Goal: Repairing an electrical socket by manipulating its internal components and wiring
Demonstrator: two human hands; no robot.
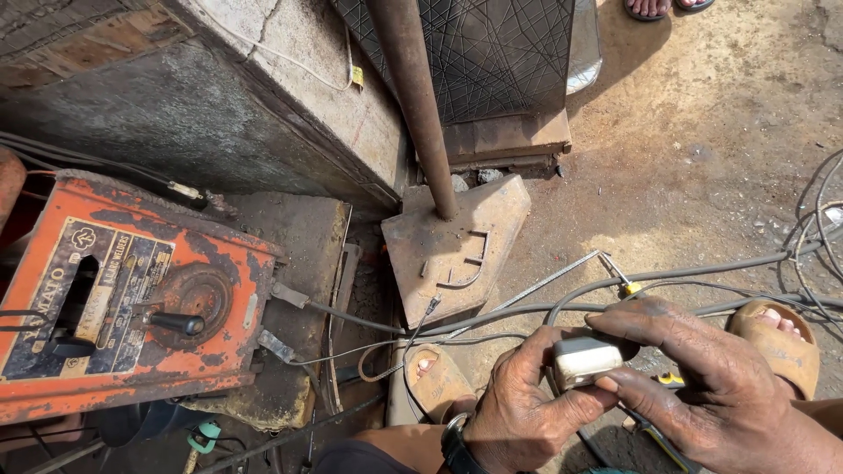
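Observation:
Low in the frame my left hand [518,408] and my right hand [702,377] both close around a small white rectangular case [584,360], which looks like a tape measure. My left thumb and fingers grip its left side. My right fingers lie over its top and right end. A thin metal tape blade [536,290] runs from near the hands up toward a screwdriver with a yellow handle [619,276] on the ground. A wristwatch sits on my left wrist.
An orange, worn welding machine [123,298] with a black lever stands at the left. A rusty pipe [417,96] rises from a steel base plate [457,246]. Grey cables [702,272] cross the dirt ground. My sandalled feet [781,338] are near the cables; another person's feet show at the top edge.

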